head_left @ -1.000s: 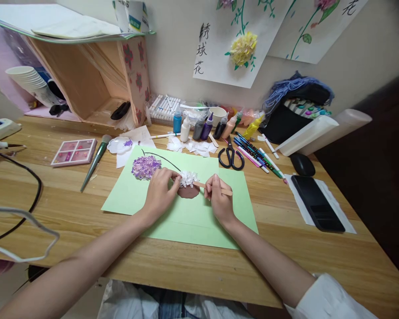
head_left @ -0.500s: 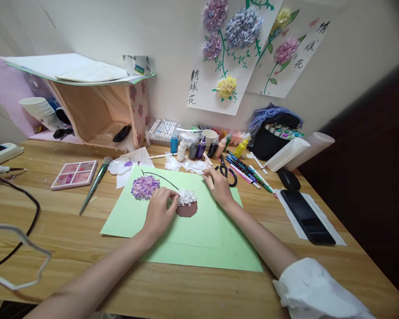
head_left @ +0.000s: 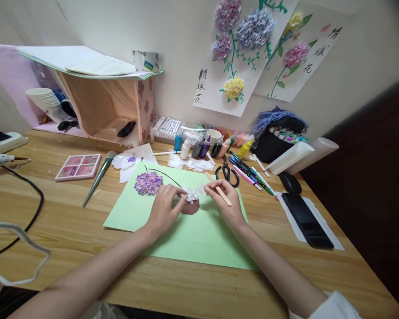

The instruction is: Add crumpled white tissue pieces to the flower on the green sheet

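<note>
Back from beside the scraps (head_left: 194,165), the right hand (head_left: 234,213) has moved nearer the person since the earlier frame, to just right of the white flower (head_left: 192,195). What matters is that short sideways gap: the flower lies to the left of the right fingertips, apart from them, with a pale, blurred bit (head_left: 203,189) between, seemingly pinched by thumb and finger. The same hand holds the stick (head_left: 224,196), its long axis slanting from far left to near right, so its far end points past the flower, not at it. The left hand (head_left: 162,209) is the nearer one, fingertips at the flower's left edge; whether they pinch or only steady it, I cannot tell. The flower sits on the far part of the brown disc (head_left: 190,209), over the green sheet (head_left: 186,241).
</note>
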`<state>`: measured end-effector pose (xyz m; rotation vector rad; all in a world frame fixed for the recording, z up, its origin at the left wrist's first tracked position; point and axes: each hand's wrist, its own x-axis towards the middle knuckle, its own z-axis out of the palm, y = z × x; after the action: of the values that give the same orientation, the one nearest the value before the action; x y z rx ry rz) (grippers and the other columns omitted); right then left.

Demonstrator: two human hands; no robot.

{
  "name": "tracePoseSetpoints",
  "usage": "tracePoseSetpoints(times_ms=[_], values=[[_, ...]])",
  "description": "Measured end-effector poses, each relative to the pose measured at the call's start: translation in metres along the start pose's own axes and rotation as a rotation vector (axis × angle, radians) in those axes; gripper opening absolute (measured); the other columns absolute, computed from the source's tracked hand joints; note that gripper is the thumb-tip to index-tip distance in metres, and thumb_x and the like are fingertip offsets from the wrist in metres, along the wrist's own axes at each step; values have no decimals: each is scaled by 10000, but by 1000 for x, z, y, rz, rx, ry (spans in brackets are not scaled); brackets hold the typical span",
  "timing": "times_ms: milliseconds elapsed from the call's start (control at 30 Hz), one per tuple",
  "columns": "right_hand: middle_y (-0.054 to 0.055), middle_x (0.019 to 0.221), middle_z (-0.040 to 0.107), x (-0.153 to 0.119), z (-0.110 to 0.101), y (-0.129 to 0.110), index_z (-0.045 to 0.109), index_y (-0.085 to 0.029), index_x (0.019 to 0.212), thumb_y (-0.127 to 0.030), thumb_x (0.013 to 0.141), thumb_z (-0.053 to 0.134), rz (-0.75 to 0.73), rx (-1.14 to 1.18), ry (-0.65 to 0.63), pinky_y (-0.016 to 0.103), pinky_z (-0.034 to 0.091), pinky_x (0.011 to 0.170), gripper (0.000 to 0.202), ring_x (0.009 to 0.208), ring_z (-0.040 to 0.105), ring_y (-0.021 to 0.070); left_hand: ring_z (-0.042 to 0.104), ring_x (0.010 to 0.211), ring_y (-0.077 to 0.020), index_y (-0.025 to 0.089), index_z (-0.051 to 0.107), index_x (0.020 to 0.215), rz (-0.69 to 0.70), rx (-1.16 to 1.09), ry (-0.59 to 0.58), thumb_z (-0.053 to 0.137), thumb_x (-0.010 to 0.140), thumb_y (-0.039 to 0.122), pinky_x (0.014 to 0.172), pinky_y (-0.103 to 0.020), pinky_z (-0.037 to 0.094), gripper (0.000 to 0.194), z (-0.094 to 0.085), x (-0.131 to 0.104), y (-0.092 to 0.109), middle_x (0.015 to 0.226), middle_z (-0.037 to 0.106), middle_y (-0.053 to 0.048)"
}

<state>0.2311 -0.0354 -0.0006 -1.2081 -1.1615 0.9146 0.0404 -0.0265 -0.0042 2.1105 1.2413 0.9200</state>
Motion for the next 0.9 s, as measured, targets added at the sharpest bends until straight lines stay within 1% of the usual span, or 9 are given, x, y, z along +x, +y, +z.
tracePoseSetpoints(times_ms=[100,200,300,433,600,700,900], values=[[13,788,631,-21,5,-3,522,-201,737,-267,722,705,47,43,-94,286,489,709,196,757,613,165,490,859,-189,203,587,940,17,-51,-50,498,885,375,784,-325,367,201,1,-3,7,877,582,-29],[20,803,635,-30,8,4,526,-200,745,-260,737,698,35,54,-140,279,497,688,182,756,612,163,490,823,-174,194,587,857,4,-119,-68,494,892,352,757,-304,372,187,3,-6,12,826,580,-22],[19,790,641,-31,8,10,519,-198,735,-251,740,700,14,49,-122,281,500,697,188,755,616,162,489,790,-161,185,576,787,4,-156,-57,495,895,306,735,-289,373,182,3,-7,13,789,582,-16],[11,768,645,-31,6,14,512,-201,726,-238,744,701,1,46,-96,277,501,695,193,729,618,151,488,768,-159,183,587,765,24,-134,-39,516,885,282,731,-292,368,171,3,-6,12,759,588,-15],[32,843,668,-35,7,12,526,-209,769,-228,723,721,-11,73,-127,313,520,734,202,802,646,180,492,740,-155,185,597,722,36,-144,-42,566,856,292,702,-283,377,174,2,-5,13,730,604,-11],[23,799,666,-37,8,10,524,-210,754,-212,748,698,-28,70,-128,307,514,722,174,770,642,172,505,747,-153,189,611,723,32,-163,-48,584,846,298,705,-280,384,167,2,-5,13,731,617,-8],[14,785,643,-35,6,10,513,-214,749,-185,780,661,-72,50,-58,299,494,736,154,778,621,162,518,769,-152,192,615,764,26,-191,-50,551,867,264,721,-282,393,142,2,-4,14,764,627,-11]])
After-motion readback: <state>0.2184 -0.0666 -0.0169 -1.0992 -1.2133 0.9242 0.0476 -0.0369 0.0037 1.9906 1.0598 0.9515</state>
